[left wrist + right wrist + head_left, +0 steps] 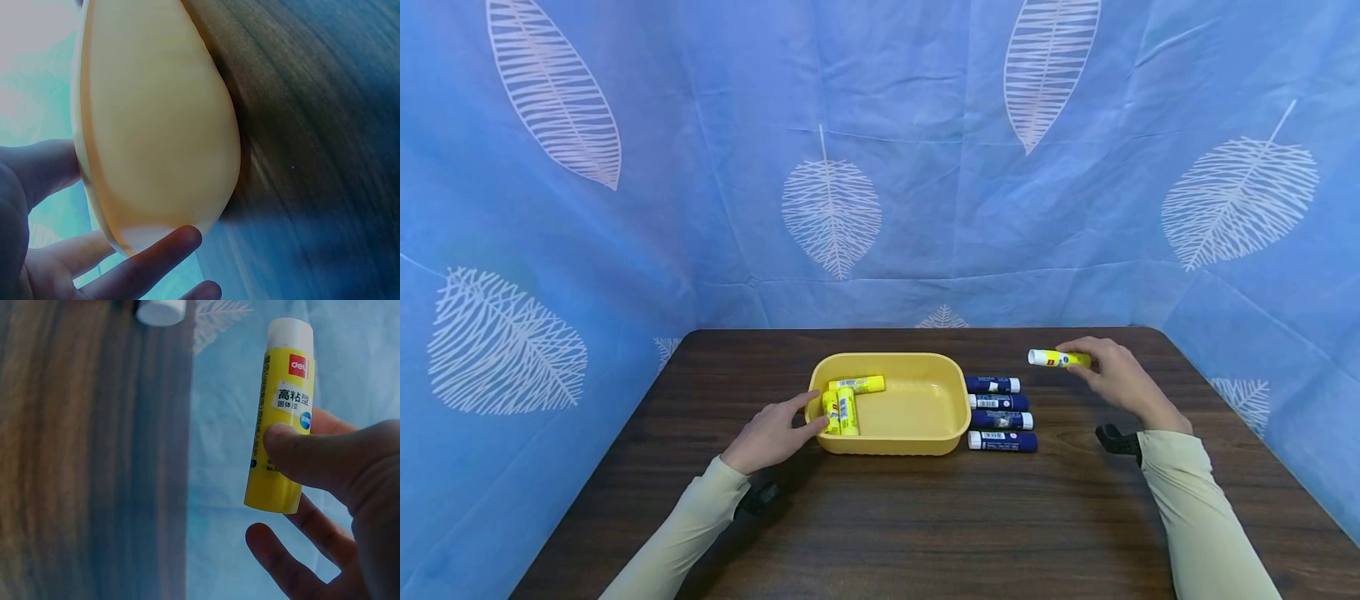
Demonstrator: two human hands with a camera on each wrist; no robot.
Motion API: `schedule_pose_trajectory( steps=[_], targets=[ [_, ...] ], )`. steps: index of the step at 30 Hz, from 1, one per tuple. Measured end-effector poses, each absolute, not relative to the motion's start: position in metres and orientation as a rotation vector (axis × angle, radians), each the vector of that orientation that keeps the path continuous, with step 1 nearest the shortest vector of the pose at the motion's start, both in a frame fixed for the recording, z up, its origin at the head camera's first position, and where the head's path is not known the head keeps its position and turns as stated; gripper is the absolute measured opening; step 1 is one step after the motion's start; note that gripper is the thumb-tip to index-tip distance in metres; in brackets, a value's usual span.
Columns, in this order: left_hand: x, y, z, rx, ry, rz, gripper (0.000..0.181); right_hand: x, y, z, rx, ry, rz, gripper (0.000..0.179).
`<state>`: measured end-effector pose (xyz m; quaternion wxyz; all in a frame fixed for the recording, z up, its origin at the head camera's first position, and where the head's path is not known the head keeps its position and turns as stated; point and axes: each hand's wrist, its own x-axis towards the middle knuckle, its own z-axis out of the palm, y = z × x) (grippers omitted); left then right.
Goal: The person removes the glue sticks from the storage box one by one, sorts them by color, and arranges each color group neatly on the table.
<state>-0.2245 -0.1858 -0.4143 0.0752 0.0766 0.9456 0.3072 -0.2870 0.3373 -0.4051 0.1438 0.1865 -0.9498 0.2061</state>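
Note:
My right hand (1120,375) holds a yellow glue stick (284,419) with a white cap, raised over the right back of the table. It pinches the barrel between thumb and fingers, cap pointing left in the head view. My left hand (775,433) grips the left end of a yellow plastic tray (917,446). Thumb and a finger reach over its rim, while another finger lies against the outer wall in the left wrist view. Inside the tray's left part lie three yellow glue sticks (857,384), one crosswise behind two side by side.
Several dark blue glue sticks (1002,441) lie in a column right of the tray, their white ends facing alternately left and right. They rest on a dark wooden table (895,525). Blue cloth with white leaf prints (917,208) hangs behind and beside the table.

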Motion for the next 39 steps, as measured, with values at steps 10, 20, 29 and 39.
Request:
schedule_pose_trajectory(
  steps=[10, 20, 29, 39],
  targets=[
    [-0.224, -0.185, -0.413, 0.23, 2.835, 0.922, 0.065, -0.291, 0.342, -0.42, 0.543, -2.865, 0.615, 0.032],
    [-0.224, -0.185, -0.413, 0.23, 2.839, 0.919, 0.064, -0.294, 0.343, -0.428, 0.552, -2.901, 0.611, 0.029],
    [-0.224, -0.185, -0.413, 0.223, 2.832, 0.918, 0.065, -0.295, 0.341, -0.436, 0.56, -2.929, 0.596, 0.029],
    [-0.226, -0.188, -0.416, 0.242, 2.84, 0.911, 0.066, -0.295, 0.339, -0.438, 0.544, -2.94, 0.571, 0.029]
  ],
)
